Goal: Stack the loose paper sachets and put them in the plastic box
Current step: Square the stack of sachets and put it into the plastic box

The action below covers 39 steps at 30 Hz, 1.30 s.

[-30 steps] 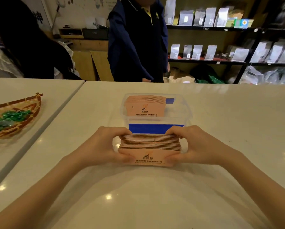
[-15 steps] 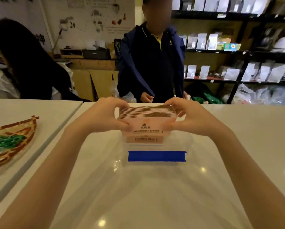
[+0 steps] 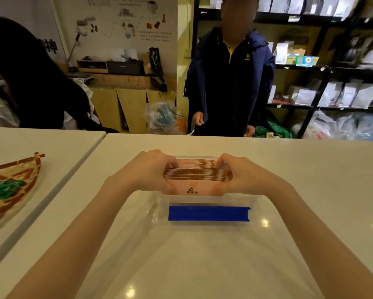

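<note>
A thick stack of pink paper sachets (image 3: 195,176) stands on edge inside the clear plastic box (image 3: 235,200), its lower part below the box's near rim. My left hand (image 3: 147,171) grips the stack's left end and my right hand (image 3: 240,172) grips its right end, fingers curled over the top. The box has a blue strip (image 3: 209,213) on its near side. More pink sachets show just behind the held stack, mostly hidden by it.
The box sits on a white table (image 3: 203,266). A woven basket (image 3: 12,186) with green packets lies on the neighbouring table at the left. A person in a dark blue jacket (image 3: 226,83) stands behind the table's far edge, before shelves of pouches.
Both hands lifted the stack from the table in front of the box, carried it forward over the rim and lowered it into the box. The camera view tilted up.
</note>
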Each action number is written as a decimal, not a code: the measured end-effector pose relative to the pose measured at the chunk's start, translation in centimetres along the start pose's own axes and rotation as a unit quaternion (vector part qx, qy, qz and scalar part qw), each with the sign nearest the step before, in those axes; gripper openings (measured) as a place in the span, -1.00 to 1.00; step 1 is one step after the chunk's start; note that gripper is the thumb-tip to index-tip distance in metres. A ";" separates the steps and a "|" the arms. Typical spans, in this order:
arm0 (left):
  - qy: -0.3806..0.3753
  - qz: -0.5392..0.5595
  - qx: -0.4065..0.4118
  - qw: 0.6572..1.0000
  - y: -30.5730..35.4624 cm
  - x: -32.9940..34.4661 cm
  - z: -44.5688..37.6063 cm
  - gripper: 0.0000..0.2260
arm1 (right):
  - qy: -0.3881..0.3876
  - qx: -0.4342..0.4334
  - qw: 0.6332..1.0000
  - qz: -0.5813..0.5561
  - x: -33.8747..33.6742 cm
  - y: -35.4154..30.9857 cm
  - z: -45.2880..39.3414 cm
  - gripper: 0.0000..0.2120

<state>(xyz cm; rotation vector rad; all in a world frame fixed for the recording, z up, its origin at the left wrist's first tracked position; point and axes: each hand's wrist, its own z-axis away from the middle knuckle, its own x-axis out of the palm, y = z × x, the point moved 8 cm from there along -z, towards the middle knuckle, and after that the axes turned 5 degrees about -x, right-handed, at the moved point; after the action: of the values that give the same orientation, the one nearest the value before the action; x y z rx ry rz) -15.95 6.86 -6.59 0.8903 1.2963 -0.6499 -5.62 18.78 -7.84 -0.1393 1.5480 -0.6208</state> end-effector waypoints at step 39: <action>0.013 -0.042 -0.026 0.999 0.9 -0.5 0.9 -0.67 | -0.030 0.045 0.998 -0.016 0.3 0.7 0.4 -0.41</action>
<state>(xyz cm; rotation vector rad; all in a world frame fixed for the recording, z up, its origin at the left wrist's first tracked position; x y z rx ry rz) -14.83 6.56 -5.89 0.8082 1.3739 -0.6687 -5.03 19.08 -8.42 -0.1136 1.4600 -0.7047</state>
